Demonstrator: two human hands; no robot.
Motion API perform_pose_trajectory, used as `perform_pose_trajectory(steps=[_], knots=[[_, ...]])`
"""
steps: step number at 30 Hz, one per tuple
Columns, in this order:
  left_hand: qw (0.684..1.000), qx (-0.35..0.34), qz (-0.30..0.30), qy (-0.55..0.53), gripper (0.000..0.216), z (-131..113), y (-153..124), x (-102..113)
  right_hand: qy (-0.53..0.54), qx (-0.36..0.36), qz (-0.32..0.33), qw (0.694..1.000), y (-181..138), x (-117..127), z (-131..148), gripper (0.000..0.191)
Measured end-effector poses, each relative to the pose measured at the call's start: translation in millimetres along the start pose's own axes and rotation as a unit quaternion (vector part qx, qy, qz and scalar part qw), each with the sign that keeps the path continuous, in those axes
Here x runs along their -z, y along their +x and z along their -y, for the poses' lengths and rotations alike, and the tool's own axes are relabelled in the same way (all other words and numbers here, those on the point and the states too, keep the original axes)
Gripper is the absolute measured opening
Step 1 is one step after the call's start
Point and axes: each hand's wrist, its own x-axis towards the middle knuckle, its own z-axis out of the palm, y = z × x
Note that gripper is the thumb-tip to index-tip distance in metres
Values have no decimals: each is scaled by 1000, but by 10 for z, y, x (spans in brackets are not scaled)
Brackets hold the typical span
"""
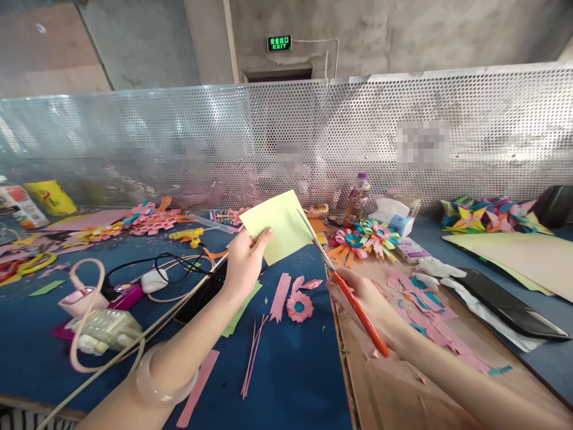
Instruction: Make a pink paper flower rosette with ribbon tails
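Observation:
My left hand [245,260] pinches a pale yellow-green sheet of paper [280,226] by its lower left edge and holds it up above the blue table. My right hand [364,301] grips orange-handled scissors [344,286]. Their blades point up and left and meet the paper's right edge. A small pink paper flower [299,306] and pink paper strips [280,297] lie on the table just below the paper.
Colourful paper flowers [363,237] and a drink bottle [358,200] stand behind the scissors. A yellow glue gun [190,237], cables and a white charger [154,279] lie at the left. A brown board [403,382] with pink scraps and a black phone [505,303] are at the right. A perforated metal screen [286,137] closes the back.

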Motion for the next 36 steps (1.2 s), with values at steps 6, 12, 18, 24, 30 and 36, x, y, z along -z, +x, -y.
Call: perform_pose_trajectory(steps=[6,12,18,24,30,36], knots=[[1000,-5,-2,-11,34,-13,-4,-10,-4,-4,5,1000,2,-5,11,22],[1000,-6,-22,11,26,-34,-5,-8,-5,6,8,1000,-9,-4,25,19],[999,-3,-38,27,24,-48,-5,-2,-12,15,6,1000,-14,-3,39,19],[999,6,-37,33,27,-74,-16,-15,-6,14,2,1000,-14,-15,58,21],[999,1,-31,28,28,-69,-23,-14,-2,19,-2,1000,-30,-6,68,20],[999,6,-30,32,31,-70,-23,-9,0,17,-15,1000,-30,-9,81,20]])
